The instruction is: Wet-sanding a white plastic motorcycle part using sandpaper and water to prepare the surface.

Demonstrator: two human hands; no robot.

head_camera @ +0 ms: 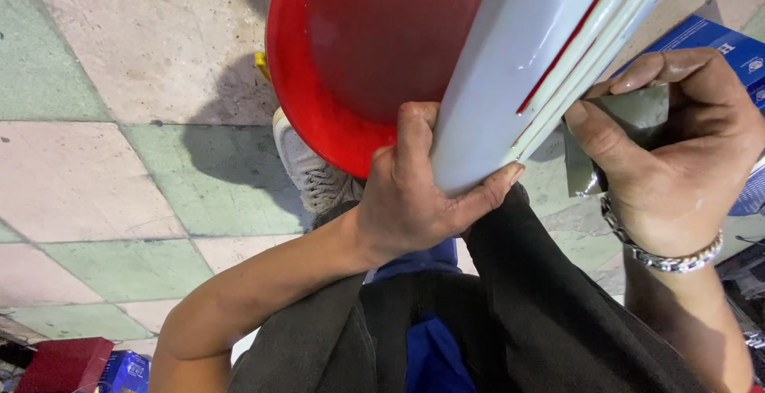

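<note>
— Left hand?
— Wrapped around the lower end of a pale grey panel, thumb up along its face, fingers curled under the bottom edge. Panel tilted, rising toward upper right, resting against the lap.

— Right hand?
— Pinching a small grey sheet of sandpaper between thumb and fingers, pressed against the panel's layered edge. Silver chain bracelet on the wrist.

— Around them?
— Round red basin behind the panel, over a green and pink tiled floor. Grey sneaker below the basin. Blue box at far right.
</note>
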